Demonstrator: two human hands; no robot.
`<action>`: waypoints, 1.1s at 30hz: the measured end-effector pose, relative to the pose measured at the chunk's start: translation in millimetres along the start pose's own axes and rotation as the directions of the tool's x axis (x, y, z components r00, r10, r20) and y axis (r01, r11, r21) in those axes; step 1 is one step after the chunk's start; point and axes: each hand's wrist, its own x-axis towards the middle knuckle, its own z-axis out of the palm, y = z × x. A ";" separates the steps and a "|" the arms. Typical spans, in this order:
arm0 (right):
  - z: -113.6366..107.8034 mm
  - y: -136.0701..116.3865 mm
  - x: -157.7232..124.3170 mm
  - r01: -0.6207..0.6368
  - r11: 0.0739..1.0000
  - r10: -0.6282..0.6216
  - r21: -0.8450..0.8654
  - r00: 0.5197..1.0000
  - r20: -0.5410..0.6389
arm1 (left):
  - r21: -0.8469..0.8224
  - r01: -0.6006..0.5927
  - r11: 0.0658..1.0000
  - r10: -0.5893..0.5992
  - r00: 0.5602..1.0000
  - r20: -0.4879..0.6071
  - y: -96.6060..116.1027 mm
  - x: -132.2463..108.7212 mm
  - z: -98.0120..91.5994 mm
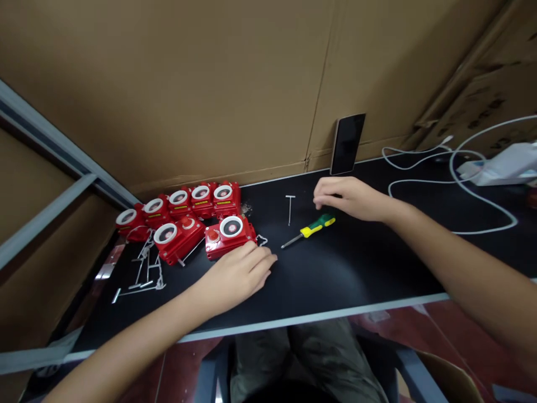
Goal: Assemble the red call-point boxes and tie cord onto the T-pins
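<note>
My left hand [239, 273] lies at the near side of a red box with a white-ringed round face [231, 226], its fingers curled together; whatever they may hold is hidden. My right hand [350, 197] hovers just above and beyond a green and yellow screwdriver [318, 225], its thumb and fingers bent. The screwdriver rests on the black table, tip toward the left. A thin metal T-shaped rod [290, 210] lies to its left. Another red box [178, 239] sits left of the one by my left hand, with several more in a row behind.
Several T-shaped rods with chains [145, 274] lie at the table's left. A phone [347, 144] leans upright against the cardboard wall [218, 84]. White cables [482, 196] and a white object [505, 165] are on the right. A metal frame [54, 131] stands at left.
</note>
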 end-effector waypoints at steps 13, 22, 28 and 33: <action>54.8 -3.5 44.0 0.287 0.929 -0.254 -0.232 0.953 0.163 | -0.568 0.285 0.772 -0.332 0.943 0.022 -2.1 19.6 17.8; 52.7 2.9 36.2 0.294 0.929 -0.273 -0.226 0.955 0.120 | -0.890 0.280 0.359 -0.482 0.873 0.081 -7.6 19.4 28.6; 40.4 -16.3 18.5 0.156 0.953 -0.196 -0.259 0.971 -0.135 | -0.946 0.316 0.074 -0.523 0.820 0.233 -6.0 24.1 24.4; 50.9 -65.8 1.1 0.247 0.955 -0.295 -0.164 0.851 -0.435 | -0.968 0.227 -0.109 -0.534 0.808 0.250 -5.6 25.0 25.6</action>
